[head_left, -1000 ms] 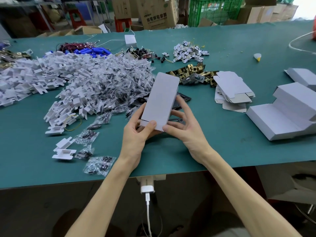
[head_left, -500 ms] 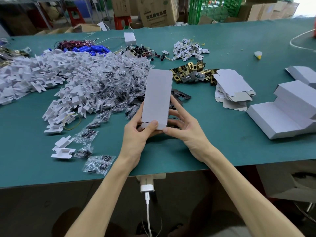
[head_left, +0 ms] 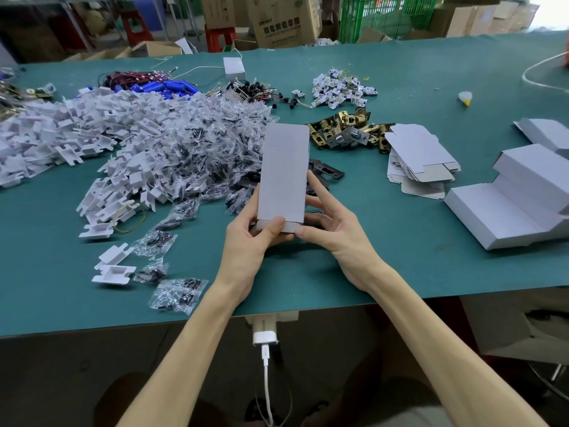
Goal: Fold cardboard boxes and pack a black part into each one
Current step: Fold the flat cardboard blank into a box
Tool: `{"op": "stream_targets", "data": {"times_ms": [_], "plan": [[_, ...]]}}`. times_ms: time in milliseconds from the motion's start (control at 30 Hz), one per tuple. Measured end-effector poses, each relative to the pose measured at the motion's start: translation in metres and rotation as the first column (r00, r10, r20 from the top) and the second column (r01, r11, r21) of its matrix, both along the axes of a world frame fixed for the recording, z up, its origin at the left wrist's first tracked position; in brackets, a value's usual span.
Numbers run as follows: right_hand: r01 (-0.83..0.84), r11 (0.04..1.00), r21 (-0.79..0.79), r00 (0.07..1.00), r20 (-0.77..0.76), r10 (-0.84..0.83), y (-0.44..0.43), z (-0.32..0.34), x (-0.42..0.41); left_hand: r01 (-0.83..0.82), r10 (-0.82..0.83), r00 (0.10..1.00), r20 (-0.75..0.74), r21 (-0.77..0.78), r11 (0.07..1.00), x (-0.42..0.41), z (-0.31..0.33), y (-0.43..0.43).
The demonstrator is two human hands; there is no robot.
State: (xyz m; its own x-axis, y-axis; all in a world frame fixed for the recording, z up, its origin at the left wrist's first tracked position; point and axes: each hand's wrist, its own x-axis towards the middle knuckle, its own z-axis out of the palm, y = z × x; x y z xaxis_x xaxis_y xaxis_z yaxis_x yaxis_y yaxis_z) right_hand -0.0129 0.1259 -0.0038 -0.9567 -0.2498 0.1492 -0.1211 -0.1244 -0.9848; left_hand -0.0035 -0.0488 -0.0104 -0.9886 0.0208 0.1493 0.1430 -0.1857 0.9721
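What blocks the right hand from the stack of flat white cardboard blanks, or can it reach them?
Probably yes, once freed. The right hand grips the white cardboard box with the left hand; the stack of flat white cardboard blanks lies to its right across open green mat.

Soft, even light fills a sharp frame, with blown-out glare top right and wide-angle bowing at edges

Table (head_left: 400,257): green mat.
White plastic pieces (head_left: 92,137): big heap, far left.
Clear bags (head_left: 203,155): heap with dark small parts, touching the white pieces.
Brass latches (head_left: 341,131): small pile further back.
Charger (head_left: 265,336): white, under table's near edge.
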Motion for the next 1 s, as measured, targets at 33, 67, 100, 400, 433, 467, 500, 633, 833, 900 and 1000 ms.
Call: {"op": "stream_targets", "data": {"times_ms": [33,67,100,400,433,467,500,633,833,900,1000], "plan": [[0.002,1.000,-0.008,1.000,0.000,-0.002,0.0002,-0.0004,-0.0003,-0.006,0.006,1.000,0.000,-0.002,1.000,0.0000,0.0000,0.0002],[0.004,1.000,-0.015,1.000,-0.002,-0.004,0.0003,-0.0009,-0.0006,-0.013,0.013,1.000,0.002,-0.002,1.000,0.0001,-0.0001,0.0003],[0.007,1.000,-0.019,1.000,-0.002,-0.007,0.0003,-0.0014,-0.0007,-0.018,0.018,1.000,0.004,0.000,1.000,0.0000,-0.0003,0.0005],[0.020,1.000,-0.017,1.000,0.011,-0.020,0.0000,-0.0035,-0.0027,-0.039,0.039,0.999,-0.009,-0.010,0.999,-0.0011,-0.0032,0.0004],[0.021,1.000,-0.012,1.000,0.009,-0.021,-0.0001,-0.0037,-0.0026,-0.049,0.049,0.999,-0.011,-0.013,0.999,-0.0013,-0.0037,0.0005],[0.021,1.000,-0.006,1.000,0.006,-0.021,-0.0001,-0.0039,-0.0025,-0.056,0.055,0.998,-0.016,-0.016,0.998,-0.0015,-0.0042,0.0003],[0.021,1.000,-0.004,1.000,0.003,-0.021,0.0000,-0.0041,-0.0025,-0.055,0.055,0.998,-0.022,-0.019,0.998,-0.0017,-0.0045,0.0001],[0.021,1.000,-0.006,1.000,0.002,-0.021,-0.0001,-0.0033,-0.0023,-0.020,0.020,0.999,-0.030,-0.013,1.000,-0.0027,-0.0042,-0.0010],[0.025,1.000,-0.017,1.000,0.004,-0.025,-0.0005,-0.0016,-0.0006,-0.003,0.004,1.000,-0.021,0.018,1.000,-0.0012,-0.0011,0.0002],[0.023,0.999,-0.022,1.000,0.004,-0.023,-0.0006,-0.0012,-0.0004,-0.002,0.002,1.000,-0.022,0.030,1.000,-0.0007,-0.0002,0.0004],[-0.003,1.000,-0.029,1.000,0.013,0.004,-0.0013,-0.0006,0.0002,-0.010,0.011,1.000,-0.013,0.051,0.999,-0.0002,0.0007,0.0009]]}}
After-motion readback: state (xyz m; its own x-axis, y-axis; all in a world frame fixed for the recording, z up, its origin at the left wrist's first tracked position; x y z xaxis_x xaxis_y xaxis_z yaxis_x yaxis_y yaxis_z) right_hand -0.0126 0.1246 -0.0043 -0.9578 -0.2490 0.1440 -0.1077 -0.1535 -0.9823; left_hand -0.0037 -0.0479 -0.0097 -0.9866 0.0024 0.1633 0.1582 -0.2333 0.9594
